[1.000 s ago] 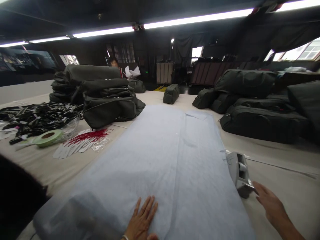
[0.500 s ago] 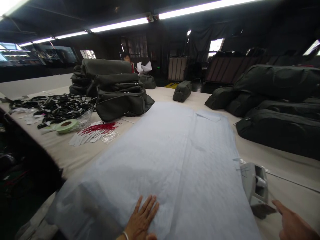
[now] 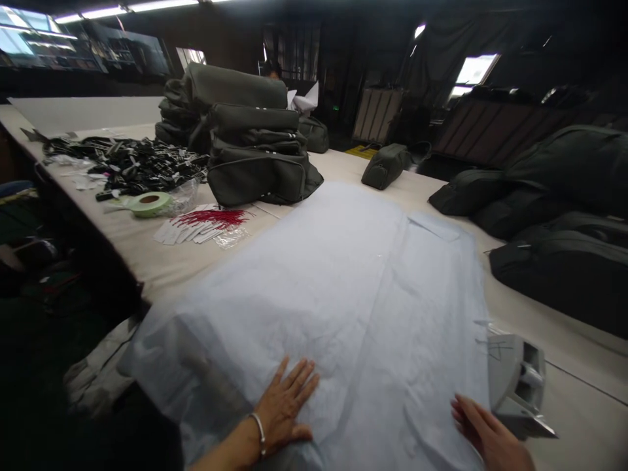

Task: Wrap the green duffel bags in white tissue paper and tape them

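Note:
A large pale blue sheet of thin fabric (image 3: 343, 281) lies spread over the table in front of me, its near end draping over the table's edge. My left hand (image 3: 287, 409) lies flat on the sheet's near end, fingers spread, a bangle on the wrist. My right hand (image 3: 483, 435) rests on the sheet's right edge with fingers stretched out, holding nothing. Just right of it stands a grey tape dispenser (image 3: 517, 386).
Stacks of dark green bags (image 3: 250, 157) sit at the back left, more bags (image 3: 549, 216) along the right, and one small bag (image 3: 385, 167) lies behind the sheet. A green tape roll (image 3: 150, 204), red-tasselled tags (image 3: 206, 222) and a heap of black straps (image 3: 127, 167) lie on the left.
My view has swung left and down. My right hand has moved left from beside the tape dispenser onto the sheet's right edge. My left hand stays flat on the sheet.

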`<action>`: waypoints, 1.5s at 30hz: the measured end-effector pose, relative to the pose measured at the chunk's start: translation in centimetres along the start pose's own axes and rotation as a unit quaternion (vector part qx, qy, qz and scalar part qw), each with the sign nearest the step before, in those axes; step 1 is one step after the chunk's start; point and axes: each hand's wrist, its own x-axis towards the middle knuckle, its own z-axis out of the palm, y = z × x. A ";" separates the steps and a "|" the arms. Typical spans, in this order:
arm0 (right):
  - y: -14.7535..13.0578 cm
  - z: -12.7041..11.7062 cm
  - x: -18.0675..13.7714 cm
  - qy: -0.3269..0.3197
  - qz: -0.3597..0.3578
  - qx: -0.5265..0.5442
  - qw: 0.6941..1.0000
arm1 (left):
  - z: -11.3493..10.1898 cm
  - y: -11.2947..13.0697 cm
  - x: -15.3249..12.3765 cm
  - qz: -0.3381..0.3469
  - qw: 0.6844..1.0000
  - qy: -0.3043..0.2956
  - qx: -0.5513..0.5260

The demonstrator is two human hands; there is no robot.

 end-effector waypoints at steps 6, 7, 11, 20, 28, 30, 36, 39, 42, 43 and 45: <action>-12.9 11.1 4.0 -0.184 -0.080 -0.156 0.967 | 0.0 0.0 0.0 0.002 1.000 0.010 -0.005; -14.0 12.6 4.7 -0.228 -0.067 -0.151 0.960 | -0.1 0.1 0.0 0.001 1.000 0.012 -0.006; -13.5 17.6 7.1 -0.320 0.007 -0.198 0.927 | -0.2 0.1 0.0 0.005 0.999 0.008 -0.033; -9.9 22.2 11.3 -0.323 0.100 -0.434 0.835 | 0.4 0.0 0.0 0.009 0.999 0.037 -0.016; -11.3 19.7 11.7 -0.254 0.015 -0.549 0.796 | 0.0 0.1 -0.1 0.008 0.999 0.021 -0.025; -11.2 19.2 10.9 -0.199 -0.044 -0.550 0.810 | 0.2 0.1 -0.1 0.008 0.999 0.028 -0.020; -5.7 22.5 8.2 -0.110 -0.282 -0.514 0.803 | 0.2 0.2 -0.2 0.015 0.999 0.044 0.015; -2.8 23.8 8.6 -0.134 -0.300 -0.478 0.815 | -0.1 0.4 -0.3 0.015 0.998 0.044 0.036; -2.5 23.6 10.1 -0.152 -0.270 -0.427 0.849 | -0.5 0.6 -0.3 0.022 0.996 0.061 0.056; -2.8 23.4 10.7 -0.151 -0.266 -0.416 0.856 | -0.6 0.6 -0.4 0.024 0.996 0.064 0.060; -3.5 23.4 11.5 -0.152 -0.282 -0.412 0.853 | -0.8 0.7 -0.5 0.023 0.996 0.062 0.064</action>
